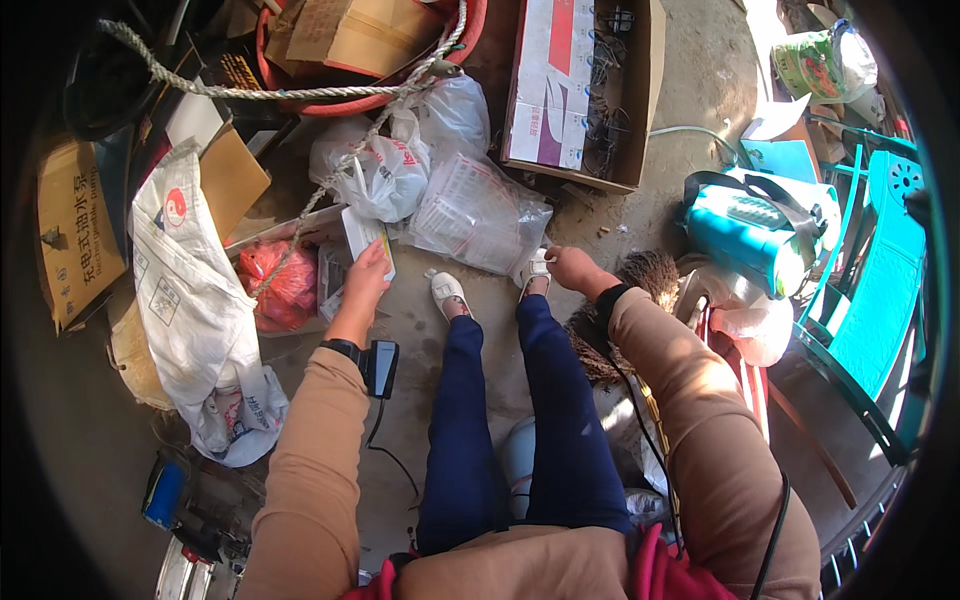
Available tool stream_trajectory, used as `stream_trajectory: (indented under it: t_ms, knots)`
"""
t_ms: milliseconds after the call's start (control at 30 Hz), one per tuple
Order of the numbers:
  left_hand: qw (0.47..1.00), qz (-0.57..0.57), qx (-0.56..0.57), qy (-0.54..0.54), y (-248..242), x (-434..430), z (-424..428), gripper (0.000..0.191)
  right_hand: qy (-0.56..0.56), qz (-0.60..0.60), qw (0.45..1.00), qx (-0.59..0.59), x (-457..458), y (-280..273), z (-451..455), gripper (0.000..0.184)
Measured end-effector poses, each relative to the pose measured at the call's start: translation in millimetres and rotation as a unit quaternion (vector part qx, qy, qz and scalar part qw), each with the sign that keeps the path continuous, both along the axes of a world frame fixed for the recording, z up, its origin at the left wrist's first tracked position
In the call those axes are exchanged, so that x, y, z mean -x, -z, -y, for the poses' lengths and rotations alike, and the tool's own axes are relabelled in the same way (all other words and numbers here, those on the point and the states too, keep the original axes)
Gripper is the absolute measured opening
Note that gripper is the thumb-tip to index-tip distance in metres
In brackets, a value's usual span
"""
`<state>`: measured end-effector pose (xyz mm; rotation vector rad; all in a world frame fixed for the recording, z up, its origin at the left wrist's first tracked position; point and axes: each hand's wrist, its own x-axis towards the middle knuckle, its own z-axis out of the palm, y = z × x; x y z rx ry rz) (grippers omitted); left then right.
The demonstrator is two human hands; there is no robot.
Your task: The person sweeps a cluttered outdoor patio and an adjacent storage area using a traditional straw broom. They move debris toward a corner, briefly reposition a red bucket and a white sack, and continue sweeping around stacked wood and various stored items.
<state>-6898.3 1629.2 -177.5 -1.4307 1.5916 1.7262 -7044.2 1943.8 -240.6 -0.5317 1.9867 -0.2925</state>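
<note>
My left hand (366, 277) holds a thin white cardboard box (360, 229) by its lower end, above an open carton (330, 217). In that carton lies a red plastic bag (279, 281) with reddish contents. My right hand (579, 270) has its fingertips pinched at the edge of a clear plastic bag (476, 210) packed with printed sheets or packets. The clear bag lies on the floor in front of my white shoes (448, 291). White plastic carrier bags (382, 172) rest against its far side.
A long carton (547, 82) with wire items lies ahead. A rope (307, 94) crosses a red tub (330, 109) holding cardboard. On the left is a white woven sack (187, 322); on the right, a turquoise bag (750, 232) and a turquoise chair (881, 300). A cable hangs beside my left wrist.
</note>
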Motion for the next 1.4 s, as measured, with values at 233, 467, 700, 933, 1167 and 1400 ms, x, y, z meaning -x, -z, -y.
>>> stream_trajectory:
  t_ms: [233,467,700,933,1167,1400]
  knots:
    - [0.909,0.154,-0.206,-0.328,119.9,51.1,28.5,0.105,0.140,0.035,0.986,-0.079,-26.5,136.5,3.6,0.035]
    - [0.893,0.082,-0.124,-0.426,207.6,65.0,41.4,0.105,0.504,0.004,0.863,-0.034,-45.4,229.3,7.3,0.084]
    - [0.855,0.157,-0.104,-0.483,240.9,57.1,62.9,0.073,0.645,0.103,0.757,0.011,-50.5,257.0,29.3,0.057]
    - [0.905,0.118,0.028,-0.408,249.5,51.7,57.9,0.041,0.640,0.140,0.741,-0.148,-59.9,219.4,24.9,0.039]
    - [0.896,0.090,0.105,-0.422,227.3,85.9,70.2,0.031,0.528,-0.184,0.810,-0.175,-53.4,215.7,24.1,0.063]
    - [0.884,-0.145,0.193,-0.399,173.6,119.1,108.4,0.025,0.629,0.258,0.710,-0.184,-18.0,182.9,13.4,0.036]
